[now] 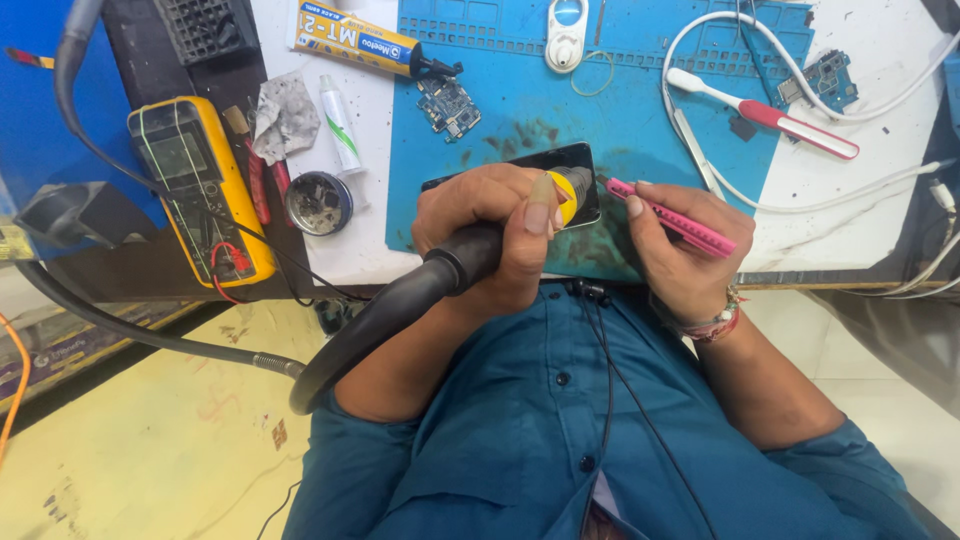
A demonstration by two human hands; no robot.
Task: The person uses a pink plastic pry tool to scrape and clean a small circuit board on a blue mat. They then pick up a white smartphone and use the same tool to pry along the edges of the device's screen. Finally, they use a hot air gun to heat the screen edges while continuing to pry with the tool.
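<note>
My left hand (490, 225) is wrapped tight around the black handle of a hot-air tool (470, 258), its yellow-collared nozzle aimed down at a dark phone (560, 165) lying on the blue work mat (640, 100). My right hand (680, 235) pinches a pink tweezer (672, 217), its tip just beside the phone's right edge. I see the tool's black hose (340, 350) curving off below the bench. Left of the mat sit a round flux tin (318, 203), a white tube (340, 125) and a yellow multimeter (200, 190).
</note>
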